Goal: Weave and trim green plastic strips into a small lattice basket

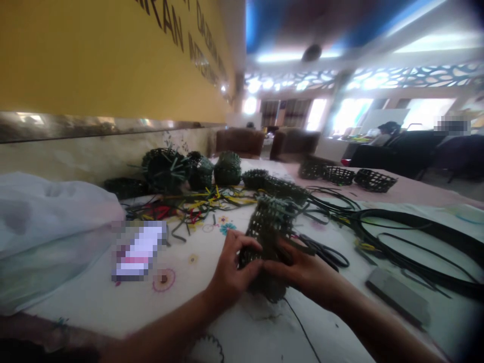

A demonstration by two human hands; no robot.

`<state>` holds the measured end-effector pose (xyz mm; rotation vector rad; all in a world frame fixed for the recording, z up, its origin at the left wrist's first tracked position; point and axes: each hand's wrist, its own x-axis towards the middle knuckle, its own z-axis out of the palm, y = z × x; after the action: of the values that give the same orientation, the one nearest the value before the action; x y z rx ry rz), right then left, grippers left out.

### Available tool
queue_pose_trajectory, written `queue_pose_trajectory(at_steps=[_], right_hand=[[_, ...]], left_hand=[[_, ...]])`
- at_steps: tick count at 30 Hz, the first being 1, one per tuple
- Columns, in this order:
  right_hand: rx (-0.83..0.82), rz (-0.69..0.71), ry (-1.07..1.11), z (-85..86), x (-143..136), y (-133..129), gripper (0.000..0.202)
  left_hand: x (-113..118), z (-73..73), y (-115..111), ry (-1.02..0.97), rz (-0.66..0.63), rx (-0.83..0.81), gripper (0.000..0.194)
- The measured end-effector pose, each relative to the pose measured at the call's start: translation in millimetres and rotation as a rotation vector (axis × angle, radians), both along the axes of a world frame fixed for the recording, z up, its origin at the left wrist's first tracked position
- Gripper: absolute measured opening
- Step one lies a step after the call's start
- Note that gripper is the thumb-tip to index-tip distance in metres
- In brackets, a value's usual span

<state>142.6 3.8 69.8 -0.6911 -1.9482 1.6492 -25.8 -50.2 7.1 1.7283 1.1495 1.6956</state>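
Observation:
A dark green woven basket (269, 217) stands tilted on the white flowered cloth, between my two hands. My left hand (236, 262) grips its left side, thumb and fingers curled on the weave. On the right side, my right hand (298, 264) is closed on the same basket, its thumb close to my left thumb. Loose strip ends stick out around the basket's upper part. A thin dark strand (302, 325) runs from its lower end toward the front edge. Motion blur hides the fine detail at my fingertips.
Several woven baskets (227, 169) stand along the back. Yellow, red and green strip scraps (206, 199) lie before them. Coiled black strips (449, 242) and a grey block (397, 297) are right; a blurred-out flat object (140, 249) and white plastic bag (53, 217) are left.

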Motion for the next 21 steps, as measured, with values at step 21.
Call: queue_pose_trajectory(at_steps=[21], right_hand=[[-0.274, 0.12, 0.107, -20.4, 9, 11, 0.039]], left_hand=[[6, 4.6, 1, 0.055, 0.063, -0.038, 0.031]])
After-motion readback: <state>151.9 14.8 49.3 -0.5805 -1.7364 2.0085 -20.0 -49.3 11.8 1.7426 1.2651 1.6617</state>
